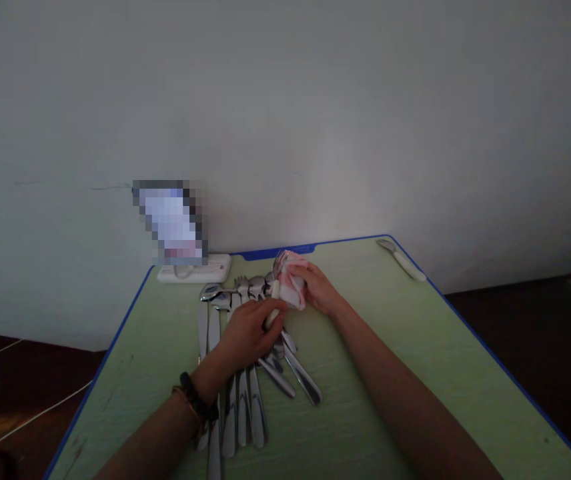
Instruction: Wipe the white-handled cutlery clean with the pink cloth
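My left hand [250, 333] is closed around the pale handle of a fork [276, 287] and holds it above a row of cutlery. My right hand [318, 288] grips a pink and white cloth [293, 285] that is wrapped round the fork's metal head. Under my hands several steel spoons, forks and knives [245, 400] lie side by side on the green table [415, 360], handles toward me.
A single white-handled utensil [401, 259] lies near the table's far right corner. A white power strip [194, 271] with a blurred-out object above it stands at the far left edge against the white wall. White cables run over the dark floor at left.
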`<state>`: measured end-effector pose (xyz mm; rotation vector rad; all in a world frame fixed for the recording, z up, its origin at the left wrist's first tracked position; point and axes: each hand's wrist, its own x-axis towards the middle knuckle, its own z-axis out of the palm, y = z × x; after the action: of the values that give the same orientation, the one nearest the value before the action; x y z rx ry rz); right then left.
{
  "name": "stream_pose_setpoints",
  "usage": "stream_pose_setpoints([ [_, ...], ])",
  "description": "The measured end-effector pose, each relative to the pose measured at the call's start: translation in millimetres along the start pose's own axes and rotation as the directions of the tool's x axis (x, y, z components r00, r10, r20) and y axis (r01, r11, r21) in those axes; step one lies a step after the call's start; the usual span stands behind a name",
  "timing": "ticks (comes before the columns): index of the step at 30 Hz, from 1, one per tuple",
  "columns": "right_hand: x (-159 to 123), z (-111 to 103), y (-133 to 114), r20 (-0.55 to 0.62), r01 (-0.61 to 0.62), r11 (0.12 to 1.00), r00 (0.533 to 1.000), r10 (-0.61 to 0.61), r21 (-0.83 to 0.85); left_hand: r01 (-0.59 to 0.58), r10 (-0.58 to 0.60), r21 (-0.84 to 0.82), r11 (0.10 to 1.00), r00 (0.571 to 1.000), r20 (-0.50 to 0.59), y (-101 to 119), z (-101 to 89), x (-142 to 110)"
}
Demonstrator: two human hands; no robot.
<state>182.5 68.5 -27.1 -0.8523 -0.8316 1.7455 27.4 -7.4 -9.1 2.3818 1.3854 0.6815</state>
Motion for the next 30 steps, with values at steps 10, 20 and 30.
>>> stream_pose_setpoints([
  [10, 0.4, -2.0, -0.1, 0.070, 0.025, 0.999, 0.997, -0.023, -0.025, 0.037, -0.038, -0.068, 0.997, 0.999, -0.010, -3.7, 1.0, -2.1],
  [20, 3.7, -2.7, -2.4, -0.046, 0.040, 0.991, 0.998, -0.035, 0.129, 0.050, -0.052, -0.090, 0.995, 0.999, -0.013, -4.5, 2.3, -0.9],
  [30, 0.8, -1.9, -6.8, 0.030, -0.048, 0.980, 0.999, 0.043, 0.194, 0.077, -0.079, -0.098, 0.992, 0.997, -0.012, -2.4, 0.9, -0.6],
])
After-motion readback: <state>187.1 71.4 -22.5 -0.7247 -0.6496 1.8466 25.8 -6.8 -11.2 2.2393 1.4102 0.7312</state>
